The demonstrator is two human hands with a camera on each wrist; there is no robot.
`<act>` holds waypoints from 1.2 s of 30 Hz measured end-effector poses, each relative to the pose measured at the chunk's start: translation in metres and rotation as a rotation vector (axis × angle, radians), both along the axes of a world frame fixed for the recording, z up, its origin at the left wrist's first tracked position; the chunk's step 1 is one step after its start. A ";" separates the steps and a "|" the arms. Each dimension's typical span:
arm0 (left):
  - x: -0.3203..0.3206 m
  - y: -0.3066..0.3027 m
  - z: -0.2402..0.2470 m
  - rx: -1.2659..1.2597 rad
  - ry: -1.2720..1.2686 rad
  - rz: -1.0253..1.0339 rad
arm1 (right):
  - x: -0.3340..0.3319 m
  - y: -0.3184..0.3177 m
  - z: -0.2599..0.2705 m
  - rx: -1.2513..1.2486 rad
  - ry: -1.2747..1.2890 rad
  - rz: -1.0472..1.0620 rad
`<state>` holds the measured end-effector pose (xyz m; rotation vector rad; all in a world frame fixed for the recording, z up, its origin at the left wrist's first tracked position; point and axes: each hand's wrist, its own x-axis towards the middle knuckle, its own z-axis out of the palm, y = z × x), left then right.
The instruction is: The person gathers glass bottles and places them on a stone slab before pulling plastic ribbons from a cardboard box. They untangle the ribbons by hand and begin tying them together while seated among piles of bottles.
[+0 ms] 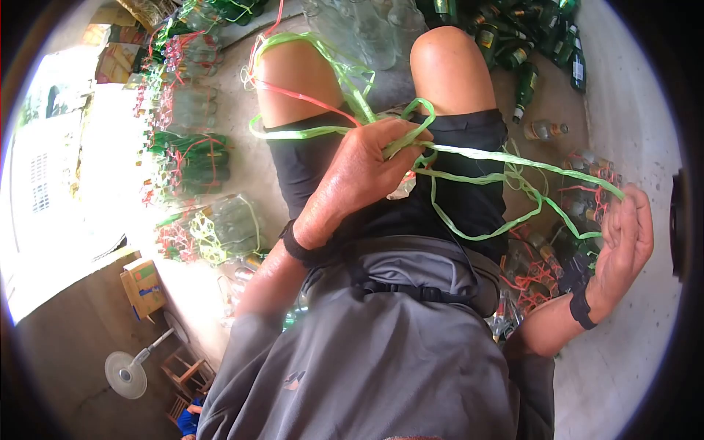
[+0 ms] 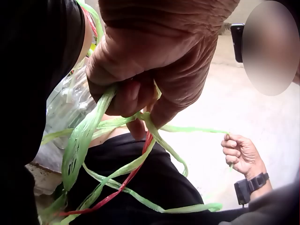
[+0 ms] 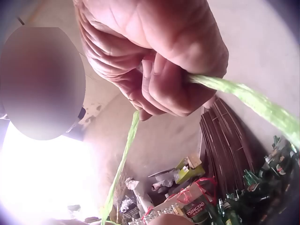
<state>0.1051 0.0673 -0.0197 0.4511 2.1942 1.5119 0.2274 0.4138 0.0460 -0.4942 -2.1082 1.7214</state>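
Over the lap, my left hand point(image 1: 374, 158) grips a bunch of green plastic twine point(image 1: 359, 103), with loops hanging from the fist. A red twine strand point(image 2: 126, 180) runs through the same bunch in the left wrist view. Out to the right, my right hand point(image 1: 627, 231) pinches one green strand, drawn nearly straight between the two hands. In the right wrist view the fingers of this hand point(image 3: 164, 61) are curled round the strand point(image 3: 243, 96), and its tail point(image 3: 123, 164) hangs down. Slack green loops droop between the hands.
Clear glass bottles point(image 1: 367, 33) stand beyond the knees. Green bottles point(image 1: 526, 88) lie at the upper right. Tied bottle bundles point(image 1: 194, 161) line the left side, and more bottles with red twine point(image 1: 532, 271) lie by the right hip. A fan point(image 1: 126, 374) stands at lower left.
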 end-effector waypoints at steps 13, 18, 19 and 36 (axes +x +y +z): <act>-0.004 -0.005 -0.007 0.081 -0.001 0.068 | 0.004 0.024 -0.023 -0.038 -0.101 -0.188; -0.006 -0.014 0.007 -0.005 -0.028 0.043 | 0.006 0.042 -0.042 -0.039 -0.156 -0.156; -0.006 -0.016 0.007 -0.019 -0.036 0.043 | 0.004 0.044 -0.045 -0.015 -0.174 -0.183; -0.003 -0.023 0.012 0.000 -0.052 0.096 | 0.008 0.161 -0.145 0.481 -0.257 -0.315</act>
